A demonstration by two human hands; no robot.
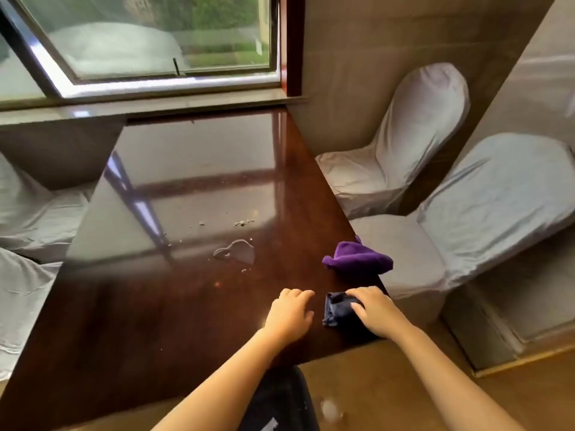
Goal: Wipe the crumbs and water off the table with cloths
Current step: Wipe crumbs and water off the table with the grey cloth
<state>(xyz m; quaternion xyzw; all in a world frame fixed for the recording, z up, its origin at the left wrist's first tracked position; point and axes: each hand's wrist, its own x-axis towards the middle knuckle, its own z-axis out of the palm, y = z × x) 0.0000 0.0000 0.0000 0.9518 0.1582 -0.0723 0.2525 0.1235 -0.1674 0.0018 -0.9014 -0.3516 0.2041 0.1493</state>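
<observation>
A glossy dark wooden table [174,321] fills the middle of the view. A small puddle of water [236,251] lies near its centre, with scattered crumbs [243,223] just beyond it. A crumpled purple cloth [357,258] sits at the table's right edge. Nearer me, a folded dark blue cloth [337,312] lies by the near right corner, and my right hand [375,311] rests on it with fingers curled over its top. My left hand [291,312] lies flat on the table just left of that cloth, holding nothing.
Two chairs in grey covers [413,144] [485,213] stand along the table's right side, and more covered chairs [34,213] stand on the left. A window [155,42] and its sill [149,102] lie beyond the far edge. A wet spot [329,409] marks the floor below.
</observation>
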